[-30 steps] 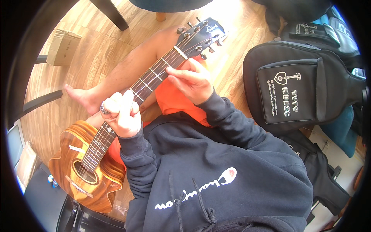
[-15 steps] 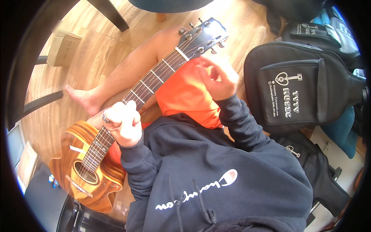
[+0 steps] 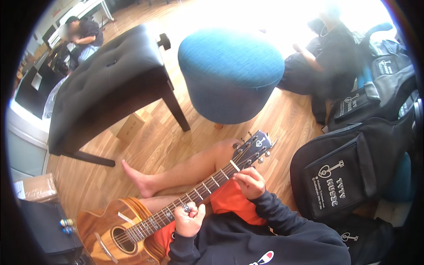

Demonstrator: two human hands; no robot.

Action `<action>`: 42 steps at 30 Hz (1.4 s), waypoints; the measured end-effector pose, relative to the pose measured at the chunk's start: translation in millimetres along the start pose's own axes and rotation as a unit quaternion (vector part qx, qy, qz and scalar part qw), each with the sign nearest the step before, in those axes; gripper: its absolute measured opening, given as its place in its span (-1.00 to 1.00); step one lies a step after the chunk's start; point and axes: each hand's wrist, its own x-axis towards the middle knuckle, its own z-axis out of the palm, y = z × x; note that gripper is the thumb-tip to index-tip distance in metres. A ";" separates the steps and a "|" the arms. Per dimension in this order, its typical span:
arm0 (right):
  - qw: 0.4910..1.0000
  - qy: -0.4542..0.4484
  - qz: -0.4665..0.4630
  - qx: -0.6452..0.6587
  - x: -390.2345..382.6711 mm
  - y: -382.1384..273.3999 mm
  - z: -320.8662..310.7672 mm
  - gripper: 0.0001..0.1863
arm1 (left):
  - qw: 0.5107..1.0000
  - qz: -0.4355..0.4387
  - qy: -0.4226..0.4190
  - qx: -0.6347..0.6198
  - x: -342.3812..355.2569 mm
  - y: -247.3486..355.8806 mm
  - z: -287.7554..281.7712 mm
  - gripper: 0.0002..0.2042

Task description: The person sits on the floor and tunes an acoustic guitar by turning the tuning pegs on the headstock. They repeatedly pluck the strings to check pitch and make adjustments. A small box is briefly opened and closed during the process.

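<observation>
The guitar (image 3: 132, 225) lies across the seated person's lap, its wooden body low at the person's left and its neck (image 3: 207, 185) slanting up to the headstock (image 3: 254, 148) at the right, so both hands can reach the strings without stretching. The left hand (image 3: 189, 218) is curled into a loose fist over the neck close to where it meets the body, a ring showing on one finger; its grip looks narrow, fingers folded in and touching the strings, though whether it pinches a pick I cannot tell. The right hand (image 3: 249, 182) sits higher on the neck, just below the headstock, fingers bent down onto the fretboard and thumb tucked near the edge, a narrow grip wrapped on the neck as if pressing strings. A bare leg (image 3: 185, 170) stretches out under the neck onto the wooden floor (image 3: 163, 145), and orange shorts (image 3: 229, 201) show beneath the instrument, which props it at that angle. Ahead stand a black padded bench (image 3: 106, 84) and a round blue stool (image 3: 229, 73), well apart from the guitar. To the right, black guitar bags (image 3: 349, 172) lean together, near the headstock but not touching it. Another person in dark clothes (image 3: 327, 62) sits on the floor beyond the stool, and one more (image 3: 84, 33) is far off at upper left. A cardboard box (image 3: 37, 187) rests near the left edge.
</observation>
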 end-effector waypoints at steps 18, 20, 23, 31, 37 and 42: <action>0.999 -0.002 0.005 0.054 -11.8 8.8 -3.0 -0.76 | 0.923 0.173 -0.237 0.251 96.4 42.8 92.0 -0.79; 0.998 -0.009 -0.006 0.057 -11.9 5.4 -6.5 -0.74 | 0.898 0.078 -0.319 0.293 115.0 50.6 97.3 -0.74; 0.999 -0.033 -0.015 0.038 -18.3 -0.6 -7.5 -0.68 | 0.829 -0.011 -0.411 0.378 143.0 60.5 113.9 -0.66; 0.996 0.035 -0.071 0.039 -32.7 18.9 20.9 -0.71 | 0.812 0.157 -0.324 0.459 146.1 35.8 121.9 -0.79; 0.997 0.051 -0.051 -0.008 -13.9 0.6 11.6 -0.63 | 0.901 -0.157 -0.381 0.134 151.1 39.5 127.5 -0.85; 0.999 0.034 0.002 0.031 -9.8 -11.8 18.1 -0.64 | 0.902 -0.233 -0.344 0.119 151.8 44.5 130.7 -0.86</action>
